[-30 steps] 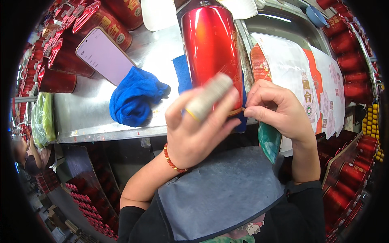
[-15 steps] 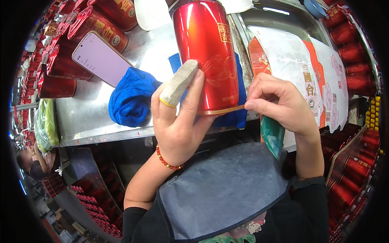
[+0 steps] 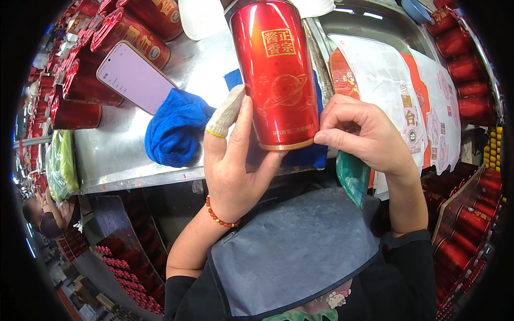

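Observation:
A shiny red canister (image 3: 278,80) with gold printing leans over the metal table, its lower rim toward me. My left hand (image 3: 233,155) grips its left side, the thumb at the bottom edge and a pale cloth cot on one finger. At the canister's lower right, my right hand (image 3: 361,134) pinches the end of a thin gold strip (image 3: 289,145) that runs along the rim. Below that palm hangs a glossy green, blade-like piece (image 3: 352,176), its upper part hidden by the hand. A blue cloth (image 3: 321,96) lies under the canister.
On the metal table (image 3: 120,139) are a crumpled blue cloth (image 3: 174,131) and a phone (image 3: 134,77). Red canisters (image 3: 85,80) crowd the left, and more stand at the far right. Printed white-and-red sheets (image 3: 375,91) lie right of the canister. A person (image 3: 45,216) is at far left.
The canister has turned, bringing its printed square and planet drawing round toward the front. My right fingers have come closer to its rim, and the free stretch of gold strip is shorter.

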`<state>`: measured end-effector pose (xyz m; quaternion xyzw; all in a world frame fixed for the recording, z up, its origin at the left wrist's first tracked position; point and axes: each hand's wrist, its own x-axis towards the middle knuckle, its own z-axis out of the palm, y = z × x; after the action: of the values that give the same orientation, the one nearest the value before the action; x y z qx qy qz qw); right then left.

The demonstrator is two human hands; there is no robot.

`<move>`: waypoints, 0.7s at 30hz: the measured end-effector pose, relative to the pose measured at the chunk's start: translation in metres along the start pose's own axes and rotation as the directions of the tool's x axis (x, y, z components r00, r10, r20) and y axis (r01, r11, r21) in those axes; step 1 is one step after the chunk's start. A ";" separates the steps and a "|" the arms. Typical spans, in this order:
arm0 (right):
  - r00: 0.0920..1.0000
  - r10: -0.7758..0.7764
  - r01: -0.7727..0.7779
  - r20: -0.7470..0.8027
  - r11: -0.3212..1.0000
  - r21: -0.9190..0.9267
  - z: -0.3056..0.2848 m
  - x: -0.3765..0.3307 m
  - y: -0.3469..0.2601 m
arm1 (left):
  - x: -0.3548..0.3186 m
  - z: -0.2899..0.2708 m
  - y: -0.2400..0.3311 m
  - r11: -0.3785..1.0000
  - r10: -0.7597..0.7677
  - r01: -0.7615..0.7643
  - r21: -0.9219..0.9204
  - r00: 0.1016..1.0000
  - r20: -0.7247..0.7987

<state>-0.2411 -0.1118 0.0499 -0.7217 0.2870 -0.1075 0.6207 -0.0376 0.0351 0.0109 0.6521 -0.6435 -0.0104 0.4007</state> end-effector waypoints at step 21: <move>0.997 -0.051 0.051 -0.062 0.999 -0.005 0.001 -0.001 0.010 | 0.009 0.000 0.011 1.000 -0.005 0.005 0.020 1.000 0.000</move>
<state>-0.2443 -0.1115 0.0398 -0.7263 0.2876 -0.1452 0.6072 -0.0449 0.0292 0.0217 0.6578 -0.6419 -0.0051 0.3940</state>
